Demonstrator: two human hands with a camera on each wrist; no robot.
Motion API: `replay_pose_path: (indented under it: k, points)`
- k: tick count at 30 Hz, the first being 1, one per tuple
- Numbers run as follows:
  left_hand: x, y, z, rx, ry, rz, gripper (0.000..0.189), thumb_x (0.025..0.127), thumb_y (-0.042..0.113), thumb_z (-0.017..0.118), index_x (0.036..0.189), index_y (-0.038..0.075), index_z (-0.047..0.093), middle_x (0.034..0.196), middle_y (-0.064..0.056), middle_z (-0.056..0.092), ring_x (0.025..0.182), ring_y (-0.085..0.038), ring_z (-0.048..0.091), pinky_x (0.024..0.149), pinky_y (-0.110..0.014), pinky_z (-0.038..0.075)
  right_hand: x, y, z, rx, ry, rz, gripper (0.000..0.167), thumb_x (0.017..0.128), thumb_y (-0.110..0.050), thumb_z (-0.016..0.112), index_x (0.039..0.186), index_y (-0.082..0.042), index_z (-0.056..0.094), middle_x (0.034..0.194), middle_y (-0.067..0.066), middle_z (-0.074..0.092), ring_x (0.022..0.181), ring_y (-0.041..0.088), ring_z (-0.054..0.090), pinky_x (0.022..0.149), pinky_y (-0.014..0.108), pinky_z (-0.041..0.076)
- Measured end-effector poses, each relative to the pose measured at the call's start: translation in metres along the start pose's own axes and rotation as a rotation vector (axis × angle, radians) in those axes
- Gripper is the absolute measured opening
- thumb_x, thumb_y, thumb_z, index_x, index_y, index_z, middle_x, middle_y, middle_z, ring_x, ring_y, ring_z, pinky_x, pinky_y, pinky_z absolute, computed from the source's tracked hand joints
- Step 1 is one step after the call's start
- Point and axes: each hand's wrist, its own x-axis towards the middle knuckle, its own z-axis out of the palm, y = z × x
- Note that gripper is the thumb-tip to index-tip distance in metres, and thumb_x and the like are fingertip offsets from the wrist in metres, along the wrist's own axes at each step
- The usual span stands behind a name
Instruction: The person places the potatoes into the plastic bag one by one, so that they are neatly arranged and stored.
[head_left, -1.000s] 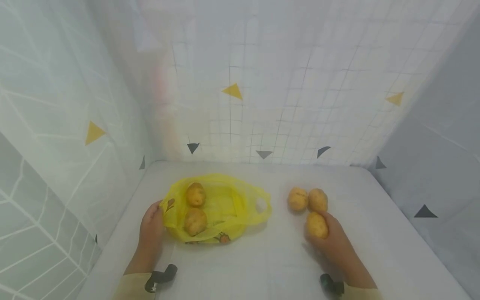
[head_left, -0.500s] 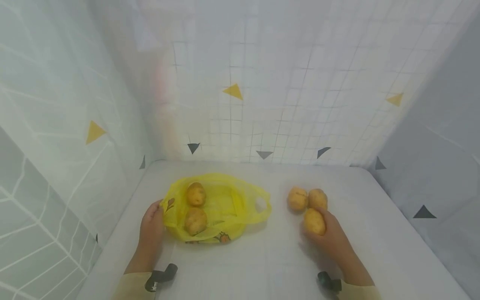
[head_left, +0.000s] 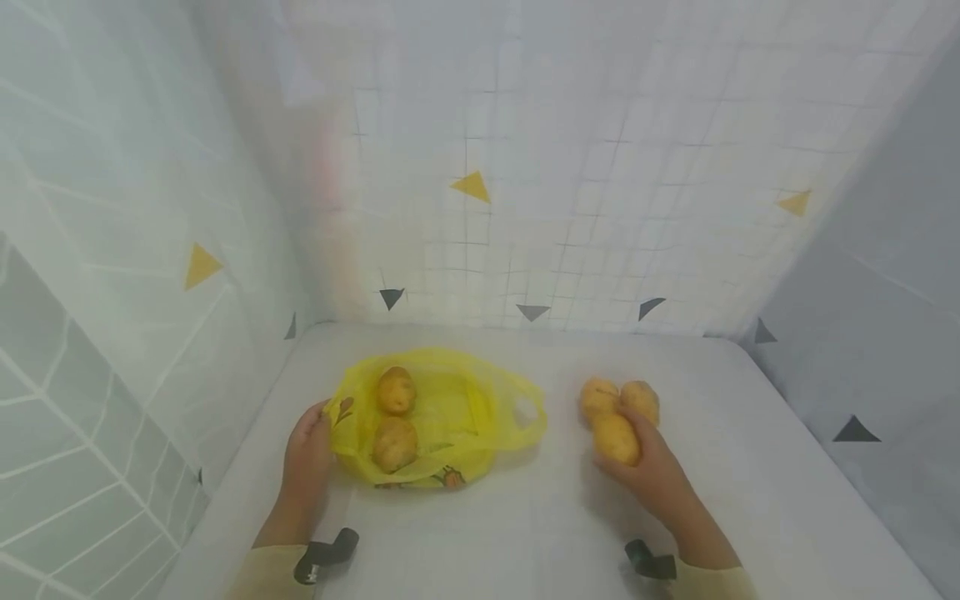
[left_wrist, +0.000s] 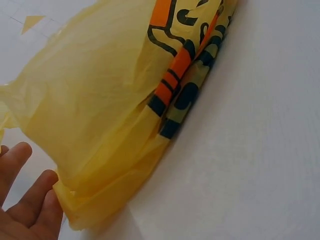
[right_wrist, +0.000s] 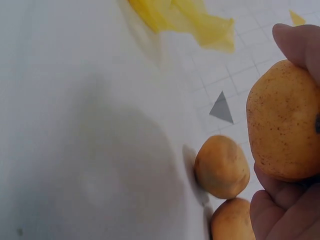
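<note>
A yellow plastic bag (head_left: 450, 400) lies mouth open on the table, with two potatoes (head_left: 395, 444) inside. At its left end my left hand (head_left: 307, 450) holds the bag's edge; in the left wrist view several fingers (left_wrist: 37, 200) show against the thin film, the thumb outside that view. My right hand (head_left: 651, 467) grips a potato (right_wrist: 285, 120) between thumb and fingers, above the table. Just behind it sit two more potatoes, a left one (head_left: 599, 400) and a right one (head_left: 642, 403), side by side. The held potato overlaps them in the head view.
The white table (head_left: 480, 542) ends at a pale back wall (head_left: 525, 208) with a grid and triangle marks. Pale panels stand at left (head_left: 135, 333) and right (head_left: 885, 292). The bag's loose handle (head_left: 531, 417) points toward the potatoes on the right.
My right hand has moved left with the potato, slightly up in the head view. My left hand and the bag stay where they were; the head view has shifted slightly.
</note>
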Motion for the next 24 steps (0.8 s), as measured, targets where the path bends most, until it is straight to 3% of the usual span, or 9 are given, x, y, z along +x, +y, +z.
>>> replay_pose_path:
  k: [5,12,24]
  points:
    - [0.001,0.002,0.003,0.010,0.011,-0.023,0.054,0.111,0.051,0.030,0.151,0.021,0.050,0.158,0.003,0.047,0.145,-0.020,0.041,0.123,-0.051,0.032,0.000,-0.012,0.000,-0.012,0.001,-0.031,0.093,0.089,-0.041,0.083,0.163,-0.019,0.029,0.164,0.021,0.034,0.129,0.040,0.049,0.101,0.059,0.044]
    - [0.005,0.001,0.006,0.026,0.016,-0.054,0.055,0.111,0.050,0.027,0.153,0.021,0.048,0.160,0.003,0.045,0.148,-0.021,0.039,0.125,-0.053,0.030,0.004,-0.015,0.003,0.012,0.021,-0.101,0.092,0.087,-0.039,0.085,0.161,-0.020,0.033,0.171,0.024,0.018,0.144,0.046,0.038,0.107,0.066,0.039]
    - [0.004,0.002,0.005,0.018,0.027,-0.040,0.054,0.111,0.047,0.028,0.151,0.019,0.049,0.158,0.000,0.047,0.145,-0.022,0.041,0.124,-0.052,0.031,0.011,-0.029,0.017,0.062,0.062,-0.176,0.088,0.086,-0.029,0.088,0.157,-0.018,0.038,0.157,0.012,0.043,0.128,0.036,0.049,0.103,0.059,0.043]
